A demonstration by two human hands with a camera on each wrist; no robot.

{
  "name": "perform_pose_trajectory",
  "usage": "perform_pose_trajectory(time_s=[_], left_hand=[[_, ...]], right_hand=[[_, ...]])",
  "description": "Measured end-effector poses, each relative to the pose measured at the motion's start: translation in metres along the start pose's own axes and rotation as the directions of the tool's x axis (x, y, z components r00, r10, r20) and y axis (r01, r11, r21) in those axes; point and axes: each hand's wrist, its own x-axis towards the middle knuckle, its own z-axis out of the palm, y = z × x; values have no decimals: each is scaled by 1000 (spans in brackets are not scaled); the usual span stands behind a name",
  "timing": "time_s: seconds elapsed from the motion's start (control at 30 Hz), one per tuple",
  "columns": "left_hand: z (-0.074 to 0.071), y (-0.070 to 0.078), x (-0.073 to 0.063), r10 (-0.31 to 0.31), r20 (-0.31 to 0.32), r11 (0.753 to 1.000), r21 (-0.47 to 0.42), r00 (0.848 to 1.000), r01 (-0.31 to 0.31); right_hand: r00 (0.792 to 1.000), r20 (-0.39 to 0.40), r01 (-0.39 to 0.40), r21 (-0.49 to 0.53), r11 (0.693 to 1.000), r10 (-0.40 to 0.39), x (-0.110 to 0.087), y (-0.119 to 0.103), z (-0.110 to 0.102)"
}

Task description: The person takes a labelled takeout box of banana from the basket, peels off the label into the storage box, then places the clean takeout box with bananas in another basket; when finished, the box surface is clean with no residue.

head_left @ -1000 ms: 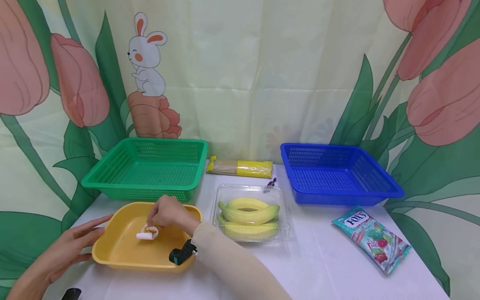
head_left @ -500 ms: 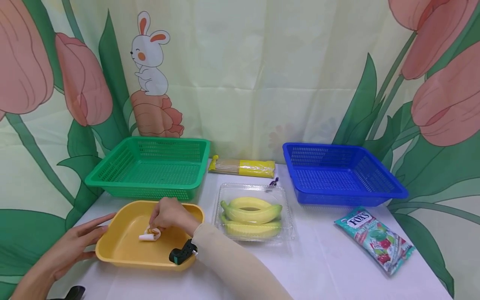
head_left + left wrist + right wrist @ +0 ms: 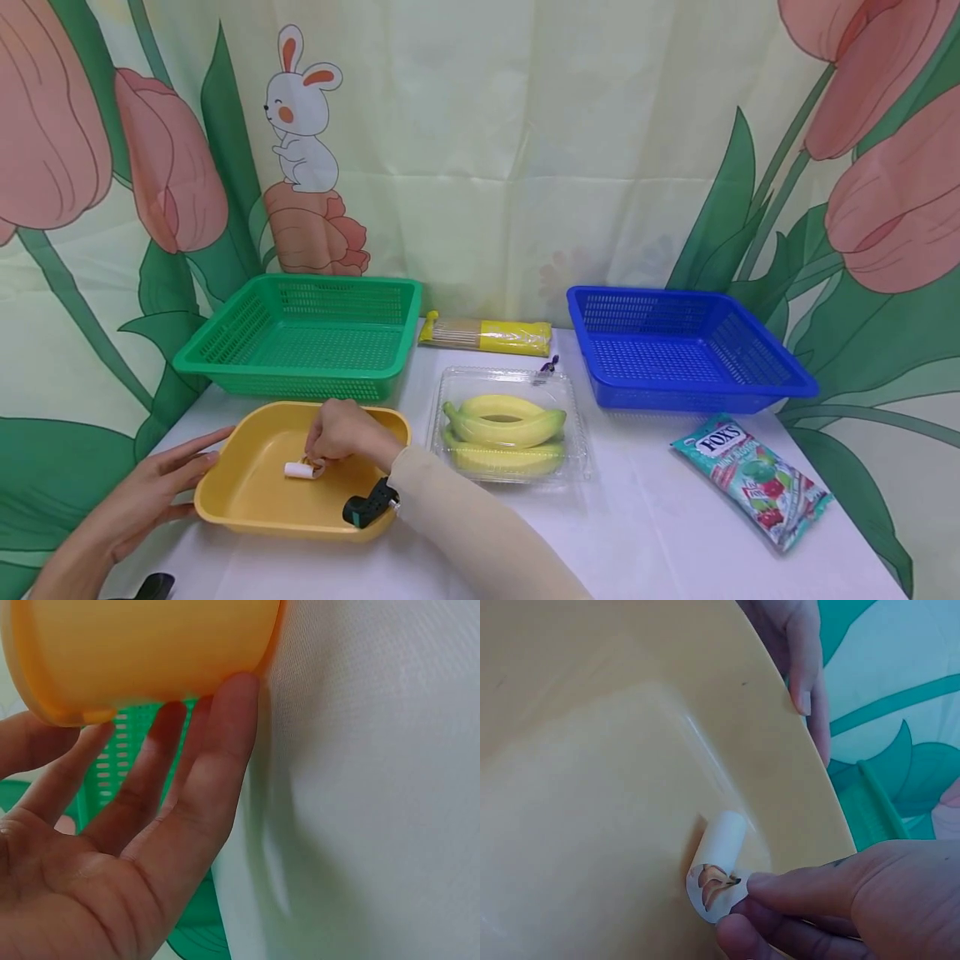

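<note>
My right hand [image 3: 345,429] reaches into a yellow plastic basin [image 3: 247,512]. Thumb and fingers pinch the edge of a small piece of white paper [image 3: 300,471] with a banana picture on it. In the right wrist view the far part of this paper [image 3: 721,841] is curled into a roll, and the banana picture faces up beside the fingertips. My left hand [image 3: 153,483] is at the basin's left side, fingers spread and fairly straight. Seen from the left wrist, its fingertips rest against the basin's outer wall [image 3: 150,652].
Behind the basin stands a green basket [image 3: 300,387]. A clear plastic box [image 3: 450,392] with bananas [image 3: 510,431] is right of it. Farther back lie a yellow packet of sticks [image 3: 487,336] and a small purple wrapped piece [image 3: 550,364]. At right are a blue basket [image 3: 690,396] and a FOX'S candy bag [image 3: 753,483].
The whole head view has shifted slightly right. In my right hand the paper has turned a little, so less of its picture shows. The left hand keeps its place at the basin.
</note>
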Motion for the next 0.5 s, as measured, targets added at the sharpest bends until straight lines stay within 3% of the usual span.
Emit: perform_pose_trajectory(time_s=[0.3, 0.5], left_hand=[[19, 11, 0, -18, -74, 981, 189, 997, 32], [25, 14, -1, -8, -98, 975, 219, 995, 30]], right_hand=[[1000, 11, 9, 8, 1000, -9, -3, 2, -3], [1000, 10, 11, -16, 1000, -11, -5, 2, -6]])
